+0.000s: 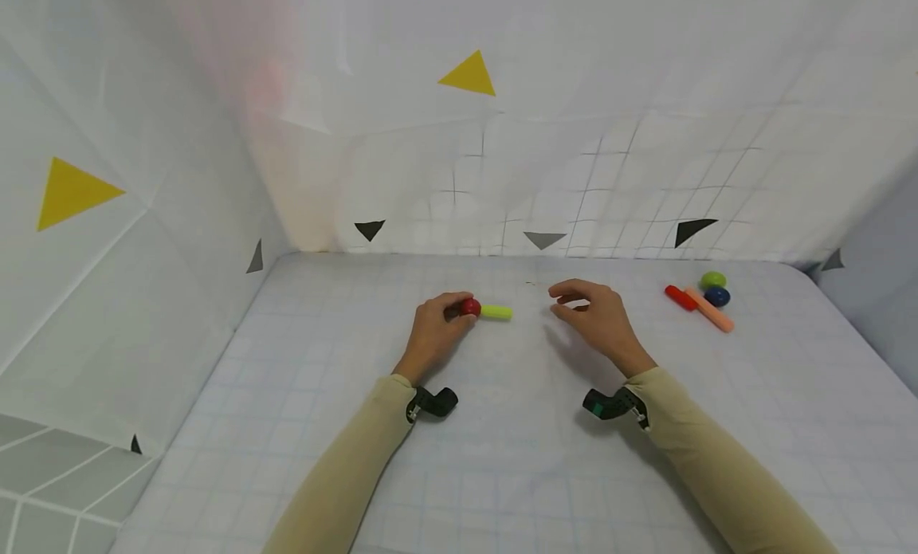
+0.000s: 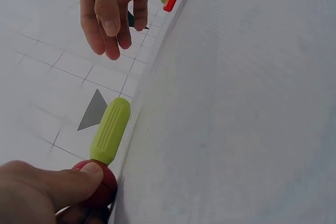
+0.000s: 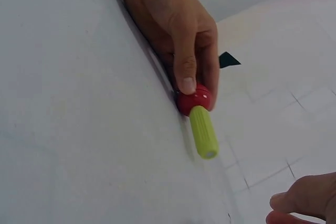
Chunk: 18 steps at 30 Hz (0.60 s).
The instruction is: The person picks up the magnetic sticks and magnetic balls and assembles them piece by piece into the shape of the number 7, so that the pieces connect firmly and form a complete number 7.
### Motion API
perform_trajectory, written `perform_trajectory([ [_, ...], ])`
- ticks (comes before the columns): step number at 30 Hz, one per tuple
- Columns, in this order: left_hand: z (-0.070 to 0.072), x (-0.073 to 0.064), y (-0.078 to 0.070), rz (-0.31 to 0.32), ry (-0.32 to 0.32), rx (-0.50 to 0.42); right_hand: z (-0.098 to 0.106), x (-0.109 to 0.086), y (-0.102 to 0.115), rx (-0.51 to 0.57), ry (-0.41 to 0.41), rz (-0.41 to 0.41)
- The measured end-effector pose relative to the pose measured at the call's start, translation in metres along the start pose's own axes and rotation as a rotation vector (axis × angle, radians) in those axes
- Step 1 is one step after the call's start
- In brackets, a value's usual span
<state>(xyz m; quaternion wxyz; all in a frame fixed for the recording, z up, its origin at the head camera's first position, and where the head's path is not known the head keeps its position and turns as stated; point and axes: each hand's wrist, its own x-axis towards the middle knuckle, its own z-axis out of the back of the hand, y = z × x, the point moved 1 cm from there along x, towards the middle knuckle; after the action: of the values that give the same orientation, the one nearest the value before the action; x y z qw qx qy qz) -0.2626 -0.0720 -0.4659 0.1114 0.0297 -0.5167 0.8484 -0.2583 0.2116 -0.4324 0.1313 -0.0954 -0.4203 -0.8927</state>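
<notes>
My left hand (image 1: 434, 331) pinches the round red head of a small toy maraca (image 1: 496, 312) between thumb and fingers. Its ribbed lime-green handle (image 2: 111, 130) sticks out from the head (image 3: 193, 99), pointing toward the right hand. Part of the red head is hidden by the fingers. My right hand (image 1: 597, 319) hovers above the table to the right of the handle, apart from it. Its fingers are loosely bent, with nothing between them.
At the right of the white table (image 1: 495, 474) lie a red stick (image 1: 680, 297), an orange stick (image 1: 710, 310), a green ball (image 1: 713, 280) and a dark blue ball (image 1: 717, 296), close together. White sheeting with yellow and dark triangles stands behind and at the left.
</notes>
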Motion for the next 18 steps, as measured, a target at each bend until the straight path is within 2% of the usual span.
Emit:
perform_trajectory([
  [8, 0.003, -0.001, 0.005, 0.007, -0.011, 0.001, 0.017, 0.005, -0.004, -0.007, -0.032, -0.028],
  [18, 0.003, -0.001, 0.004, 0.008, -0.015, 0.006, 0.064, 0.006, -0.013, -0.055, -0.151, -0.11],
])
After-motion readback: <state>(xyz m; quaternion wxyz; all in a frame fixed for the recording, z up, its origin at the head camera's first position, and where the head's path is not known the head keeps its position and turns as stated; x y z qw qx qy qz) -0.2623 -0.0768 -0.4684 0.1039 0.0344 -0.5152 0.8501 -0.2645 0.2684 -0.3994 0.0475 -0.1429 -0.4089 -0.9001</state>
